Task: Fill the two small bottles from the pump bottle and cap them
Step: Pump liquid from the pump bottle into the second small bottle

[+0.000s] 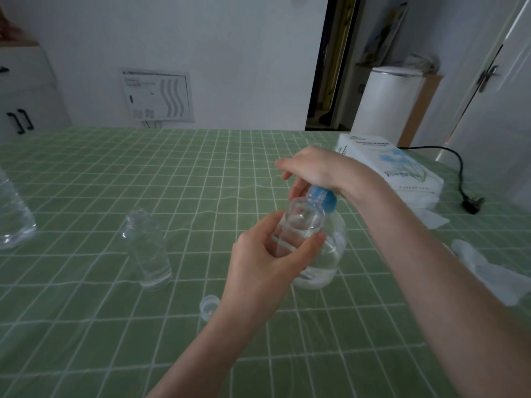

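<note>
My left hand grips a small clear bottle, uncapped, held up with its mouth under the blue pump head. My right hand rests palm-down on top of that pump head. The clear pump bottle stands on the table behind the small bottle, partly filled with clear liquid. A second small clear bottle stands uncapped on the table to the left. A small clear cap lies near my left wrist.
The table carries a green checked cloth. A large clear bottle stands at the left edge. A white tissue pack, crumpled white paper and a black power plug lie at the right.
</note>
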Tool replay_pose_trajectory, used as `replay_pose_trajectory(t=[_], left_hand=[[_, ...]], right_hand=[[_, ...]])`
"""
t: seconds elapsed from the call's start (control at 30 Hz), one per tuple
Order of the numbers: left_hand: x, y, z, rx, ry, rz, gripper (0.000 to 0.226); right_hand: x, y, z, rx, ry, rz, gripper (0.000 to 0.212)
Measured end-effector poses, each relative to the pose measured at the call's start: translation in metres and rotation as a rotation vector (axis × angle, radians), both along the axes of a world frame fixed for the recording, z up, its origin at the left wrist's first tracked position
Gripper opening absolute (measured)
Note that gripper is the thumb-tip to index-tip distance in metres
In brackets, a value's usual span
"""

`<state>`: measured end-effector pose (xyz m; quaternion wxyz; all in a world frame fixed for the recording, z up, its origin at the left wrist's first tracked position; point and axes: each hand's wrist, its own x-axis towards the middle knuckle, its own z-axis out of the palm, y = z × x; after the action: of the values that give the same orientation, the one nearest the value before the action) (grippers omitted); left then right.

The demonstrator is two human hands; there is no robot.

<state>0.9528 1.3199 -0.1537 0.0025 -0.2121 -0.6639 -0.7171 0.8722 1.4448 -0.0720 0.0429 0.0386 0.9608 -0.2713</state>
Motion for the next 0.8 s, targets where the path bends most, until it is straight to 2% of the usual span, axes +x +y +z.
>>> replay_pose_trajectory(t=[0.8], left_hand=[[0.0007, -0.0004, 0.0013, -0.018, 0.009, 0.006, 0.011]], right_hand=[[-0.001, 0.0008, 0.0041, -0.006, -0.055, 0.022, 0.033]])
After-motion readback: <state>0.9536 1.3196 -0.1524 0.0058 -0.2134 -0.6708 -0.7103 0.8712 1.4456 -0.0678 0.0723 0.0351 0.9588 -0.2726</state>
